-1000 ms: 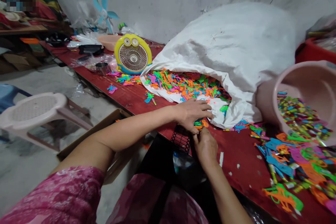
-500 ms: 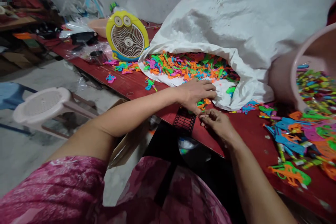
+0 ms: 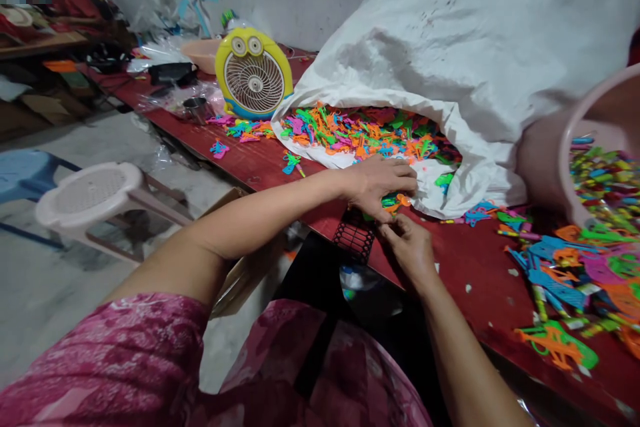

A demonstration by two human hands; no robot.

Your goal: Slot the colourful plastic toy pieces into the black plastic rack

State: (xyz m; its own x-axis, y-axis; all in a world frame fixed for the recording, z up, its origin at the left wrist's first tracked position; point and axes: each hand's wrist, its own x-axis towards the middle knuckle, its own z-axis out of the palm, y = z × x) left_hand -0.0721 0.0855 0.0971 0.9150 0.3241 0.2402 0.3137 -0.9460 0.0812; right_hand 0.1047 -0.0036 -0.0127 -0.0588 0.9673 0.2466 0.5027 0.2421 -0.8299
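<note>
My left hand [image 3: 383, 185] reaches over a few small green and orange plastic pieces [image 3: 396, 202] by the mouth of a white sack [image 3: 480, 147], its fingers bent over them. Close by, my right hand [image 3: 410, 243] has thumb and fingers drawn together near the left thumb; what they pinch, if anything, is too small to name. A black plastic grid [image 3: 354, 237] lies at the table's front edge, partly under my left hand. Many colourful plastic pieces [image 3: 360, 132] fill the sack's opening.
A yellow fan [image 3: 254, 77] stands left of the sack. At the right, a pink bucket [image 3: 545, 160] lies tilted, with a heap of colourful pieces [image 3: 565, 273] before it on the red table [image 3: 460, 307]. Stools [image 3: 93, 193] stand on the floor at left.
My right hand has shifted slightly left and down, and turned more upright beside the left thumb. My left hand stays over the pieces. The whole view has shifted slightly.
</note>
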